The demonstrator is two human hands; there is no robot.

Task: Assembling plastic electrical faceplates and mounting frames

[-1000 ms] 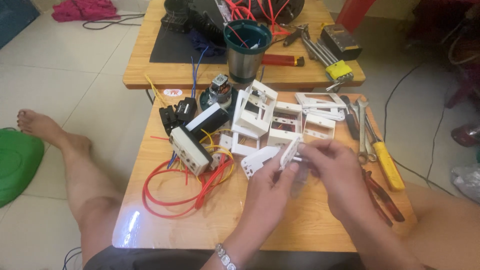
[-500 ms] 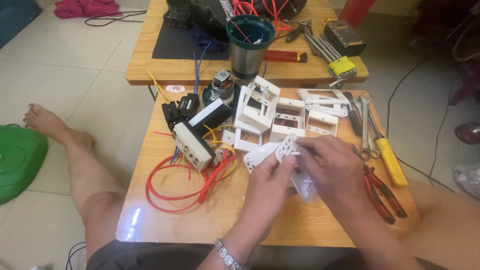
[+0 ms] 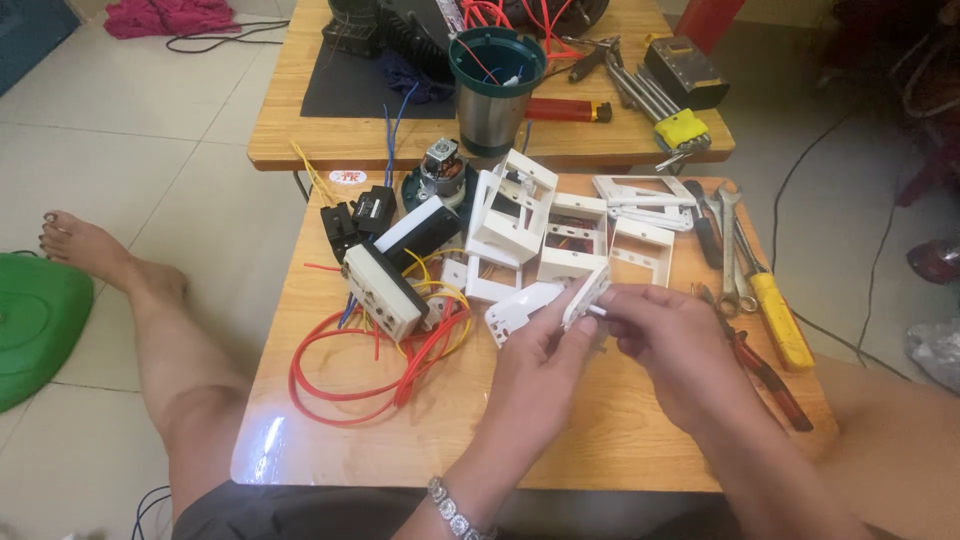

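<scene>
Over the middle of a low wooden table (image 3: 620,430), both my hands hold one small white plastic switch part (image 3: 587,296). My left hand (image 3: 545,350) grips it from below and the side, with a bracelet on that wrist. My right hand (image 3: 665,345) pinches its right end with the fingertips. Just left of the part lies a white cover plate (image 3: 520,308). Behind my hands stand several white plastic socket frames (image 3: 560,225). A white socket block (image 3: 382,290) rests on a tangle of red and yellow wires (image 3: 370,365).
Pliers (image 3: 755,365), a yellow-handled screwdriver (image 3: 775,315) and wrenches (image 3: 728,240) lie along the table's right side. Black parts (image 3: 358,218) and a small motor (image 3: 438,165) sit at the back left. A second table (image 3: 300,135) behind holds a metal cup (image 3: 495,85) and tools. My bare leg (image 3: 170,340) is at left.
My hands have stayed over the table's middle and turned the white part slightly between the fingers. Nothing else on the table has moved.
</scene>
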